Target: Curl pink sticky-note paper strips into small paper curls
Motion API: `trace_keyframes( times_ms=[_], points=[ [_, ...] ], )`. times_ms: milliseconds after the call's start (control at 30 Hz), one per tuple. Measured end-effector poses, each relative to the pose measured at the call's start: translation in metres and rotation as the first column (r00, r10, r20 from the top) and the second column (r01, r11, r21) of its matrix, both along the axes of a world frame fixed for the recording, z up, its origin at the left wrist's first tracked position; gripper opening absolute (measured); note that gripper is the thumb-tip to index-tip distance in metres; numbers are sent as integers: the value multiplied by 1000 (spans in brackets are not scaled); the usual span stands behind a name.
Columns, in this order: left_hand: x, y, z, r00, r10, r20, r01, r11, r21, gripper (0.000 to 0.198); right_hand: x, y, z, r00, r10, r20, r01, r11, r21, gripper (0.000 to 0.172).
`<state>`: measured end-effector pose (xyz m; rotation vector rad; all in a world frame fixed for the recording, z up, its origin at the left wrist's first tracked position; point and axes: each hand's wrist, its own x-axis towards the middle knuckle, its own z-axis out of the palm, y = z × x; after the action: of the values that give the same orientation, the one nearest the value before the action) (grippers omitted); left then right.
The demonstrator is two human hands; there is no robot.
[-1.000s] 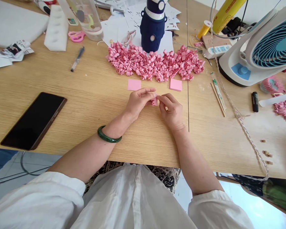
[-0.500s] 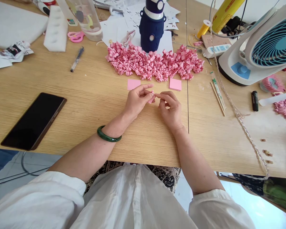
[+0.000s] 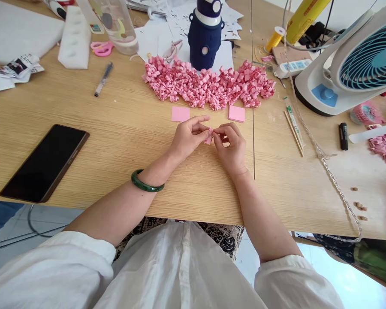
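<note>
My left hand and my right hand meet above the wooden table, both pinching one small pink paper piece between thumbs and fingertips. The piece is mostly hidden by my fingers. Just beyond my hands lie two flat pink paper squares, one at the left and one at the right. Behind them a long heap of curled pink paper pieces stretches across the table. A green bangle sits on my left wrist.
A black phone lies at the left. A navy bottle stands behind the heap. A desk fan is at the right, with chopsticks, a twisted cord, a pen and pink scissors elsewhere.
My fingers opened slightly around the pink piece half a second ago and have pinched back together on it; my hands stay in the same spot.
</note>
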<state>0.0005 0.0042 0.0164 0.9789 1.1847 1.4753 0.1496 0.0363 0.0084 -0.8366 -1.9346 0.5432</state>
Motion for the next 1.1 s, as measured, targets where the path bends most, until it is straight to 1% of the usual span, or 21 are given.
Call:
trace_keyframes(
  times_ms=[67, 167, 233, 300, 400, 533, 633, 700, 800, 967, 1100],
  points=[
    [0, 0, 2, 1000, -19, 21, 19, 1000, -17, 41, 0, 0, -1, 999, -10, 38, 10, 1000, 8, 9],
    [1, -1, 2, 998, -41, 39, 42, 998, -50, 45, -1, 0, -1, 997, -28, 66, 29, 999, -26, 7],
    [1, -1, 1, 997, -52, 48, 55, 997, -61, 45, -2, 0, 0, 999, -28, 32, 31, 996, -78, 8],
    [1, 0, 0, 997, -58, 54, 61, 996, -60, 43, -3, -1, 1, 999, -18, -38, 12, 989, -147, 10],
    [1, 0, -1, 997, -60, 38, 62, 997, -52, 40, -4, -1, 3, 992, -1, -123, -29, 970, -243, 11],
    [1, 0, -2, 998, -66, 9, 66, 997, -40, 37, -4, -1, 4, 992, -7, -124, -35, 943, -330, 11],
    [1, -1, -2, 998, -59, -2, 59, 998, -38, 36, -4, 0, 3, 988, -12, -152, -53, 906, -420, 10],
    [1, -1, -2, 999, -53, -12, 52, 998, -36, 37, -5, 0, 2, 980, 2, -199, -97, 879, -466, 9],
    [0, -1, -3, 998, -50, -46, 49, 998, -24, 37, -5, 1, 1, 965, 28, -259, -158, 854, -496, 9],
    [-2, -1, -3, 994, -48, -103, 48, 999, -2, 36, -4, 3, 0, 969, 15, -247, -158, 808, -568, 19],
    [-3, -1, -2, 992, -50, -117, 49, 999, -10, 36, -4, 3, 2, 971, 3, -237, -141, 812, -566, 22]
  ],
)
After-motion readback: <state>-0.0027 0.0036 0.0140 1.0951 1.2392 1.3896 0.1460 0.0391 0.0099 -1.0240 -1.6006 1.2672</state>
